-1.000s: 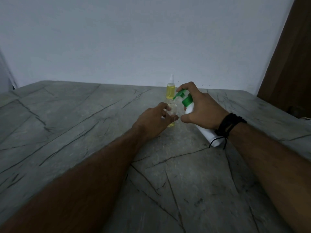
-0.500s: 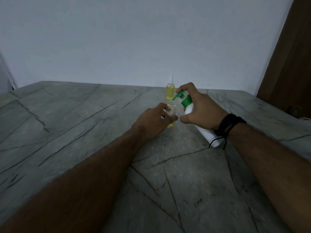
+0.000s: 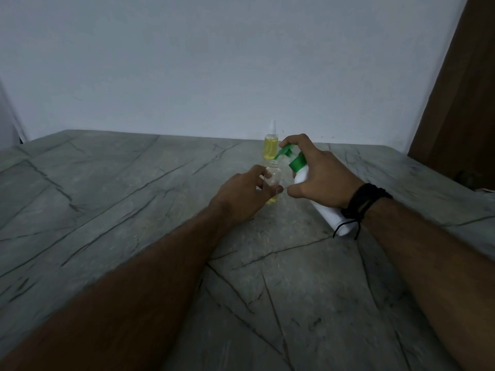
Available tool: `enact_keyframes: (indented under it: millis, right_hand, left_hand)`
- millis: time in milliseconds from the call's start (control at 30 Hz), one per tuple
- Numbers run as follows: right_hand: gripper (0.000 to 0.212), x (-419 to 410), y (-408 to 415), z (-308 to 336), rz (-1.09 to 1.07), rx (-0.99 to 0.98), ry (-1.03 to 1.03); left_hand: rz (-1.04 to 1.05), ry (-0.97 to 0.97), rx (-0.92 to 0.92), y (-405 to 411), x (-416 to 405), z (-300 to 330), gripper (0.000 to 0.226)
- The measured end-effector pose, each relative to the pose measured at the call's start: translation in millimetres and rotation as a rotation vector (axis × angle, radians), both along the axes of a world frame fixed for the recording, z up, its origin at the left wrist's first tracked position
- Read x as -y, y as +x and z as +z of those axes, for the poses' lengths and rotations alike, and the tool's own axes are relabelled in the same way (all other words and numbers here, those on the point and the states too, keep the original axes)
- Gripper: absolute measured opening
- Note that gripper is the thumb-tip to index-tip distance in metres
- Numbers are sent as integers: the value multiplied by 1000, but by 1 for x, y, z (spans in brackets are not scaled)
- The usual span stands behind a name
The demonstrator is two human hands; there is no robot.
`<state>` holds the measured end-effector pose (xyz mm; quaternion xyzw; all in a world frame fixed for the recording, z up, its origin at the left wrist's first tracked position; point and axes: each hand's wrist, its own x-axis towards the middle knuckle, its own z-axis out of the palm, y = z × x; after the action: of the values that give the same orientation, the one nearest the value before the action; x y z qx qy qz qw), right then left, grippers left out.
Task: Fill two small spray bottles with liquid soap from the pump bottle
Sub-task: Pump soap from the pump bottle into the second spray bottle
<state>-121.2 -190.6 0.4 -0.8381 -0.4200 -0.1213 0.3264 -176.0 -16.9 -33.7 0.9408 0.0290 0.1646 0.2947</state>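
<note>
My left hand [image 3: 242,192] grips a small clear spray bottle [image 3: 273,175] standing upright on the grey stone table [image 3: 107,183]; its top is off and a little yellow soap shows at its bottom. My right hand [image 3: 320,175] holds the white pump bottle [image 3: 325,210] tilted, its green pump head [image 3: 290,156] under my forefinger and the spout just above the small bottle's open neck. Behind them stands a second small spray bottle [image 3: 270,145], capped and full of yellow liquid.
A pale wall rises behind the table's far edge. A brown wooden door [image 3: 460,103] stands at the right. I wear a black corded wristband [image 3: 361,204] on my right wrist.
Hardly anything differs: my right forefinger has shifted slightly on the pump head, and both hands and bottles stay where they were.
</note>
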Motion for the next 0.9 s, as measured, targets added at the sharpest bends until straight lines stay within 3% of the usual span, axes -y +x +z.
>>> enact_keyframes:
  millis: [900]
  right_hand:
    - [78,-1,3,-1,19,-7,1]
  left_hand:
    - [6,9,-3,4,-1,-2,50]
